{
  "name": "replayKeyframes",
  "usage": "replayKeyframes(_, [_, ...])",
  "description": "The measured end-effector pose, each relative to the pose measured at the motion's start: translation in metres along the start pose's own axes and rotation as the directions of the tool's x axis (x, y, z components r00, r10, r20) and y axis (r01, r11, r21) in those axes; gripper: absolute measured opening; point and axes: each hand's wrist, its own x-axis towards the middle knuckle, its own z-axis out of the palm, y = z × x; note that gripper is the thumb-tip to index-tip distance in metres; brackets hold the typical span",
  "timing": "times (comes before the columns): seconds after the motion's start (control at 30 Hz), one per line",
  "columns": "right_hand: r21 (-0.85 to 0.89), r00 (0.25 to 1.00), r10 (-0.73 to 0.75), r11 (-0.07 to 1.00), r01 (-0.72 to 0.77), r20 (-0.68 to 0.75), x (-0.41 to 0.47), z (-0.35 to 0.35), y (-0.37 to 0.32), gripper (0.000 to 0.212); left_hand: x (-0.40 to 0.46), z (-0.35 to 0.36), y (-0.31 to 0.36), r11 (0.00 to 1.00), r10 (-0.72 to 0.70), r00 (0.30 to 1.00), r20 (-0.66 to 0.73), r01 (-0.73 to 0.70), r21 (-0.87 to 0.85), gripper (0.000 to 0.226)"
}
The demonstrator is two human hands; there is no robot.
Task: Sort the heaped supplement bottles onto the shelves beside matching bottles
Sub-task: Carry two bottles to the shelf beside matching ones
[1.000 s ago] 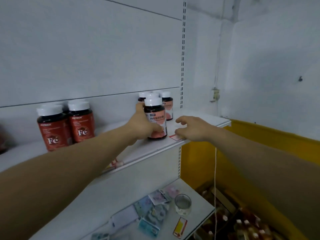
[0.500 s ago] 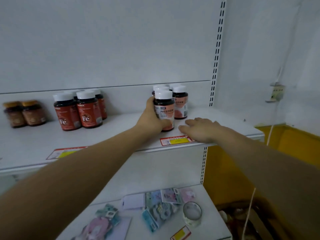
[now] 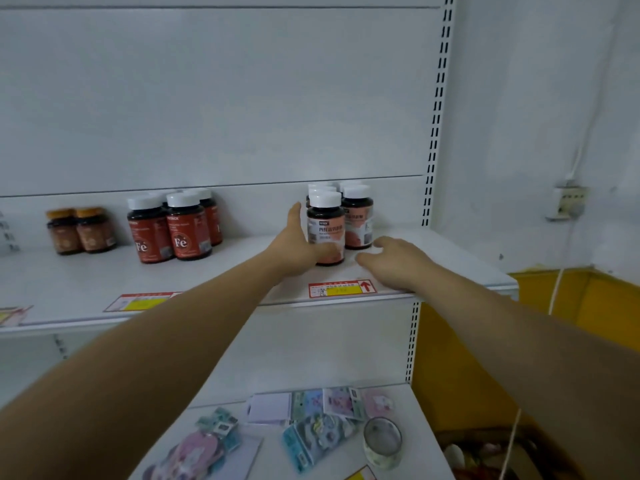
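My left hand (image 3: 294, 251) has its grip on a pink-label bottle (image 3: 326, 227), thumb across the lower front and fingers up its left side; the bottle stands upright on the shelf (image 3: 242, 268), touching the matching bottles (image 3: 356, 216) behind it. My right hand (image 3: 394, 261) lies just right of it on the shelf, its grip loose and holding nothing. Farther left stand red Fe bottles (image 3: 173, 228) and two brown jars (image 3: 80, 230).
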Motion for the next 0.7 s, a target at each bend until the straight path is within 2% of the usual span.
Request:
replayKeyframes(0.2, [-0.046,0.972,-0.146,0.989,0.140,-0.184,0.001,-0.031,-0.060,0.062,-0.050,-0.071,-0.019,0.957,-0.012,0.999,0.050,-0.003,0.289,0.076])
replayKeyframes(0.3, [-0.061,0.950,-0.254,0.967,0.247,-0.184,-0.003,-0.020,-0.126,0.064,-0.089,-0.123,-0.038,0.923,-0.010,1.000,0.023,0.000,0.386,0.070])
replayKeyframes(0.4, [-0.148,0.924,-0.337,0.938,0.313,-0.182,-0.014,0.006,-0.205,0.064,-0.133,-0.186,-0.069,0.877,-0.064,0.997,-0.044,0.077,0.475,0.068])
replayKeyframes(0.53, [-0.181,0.959,-0.257,0.955,0.234,-0.116,-0.018,0.037,-0.271,0.065,-0.179,-0.264,-0.117,0.858,-0.148,0.979,-0.142,0.198,0.473,0.070])
replayKeyframes(0.7, [-0.176,0.969,-0.229,0.962,0.211,-0.089,-0.022,0.067,-0.290,0.063,-0.184,-0.298,-0.148,0.898,-0.145,0.981,-0.129,0.185,0.399,0.071])
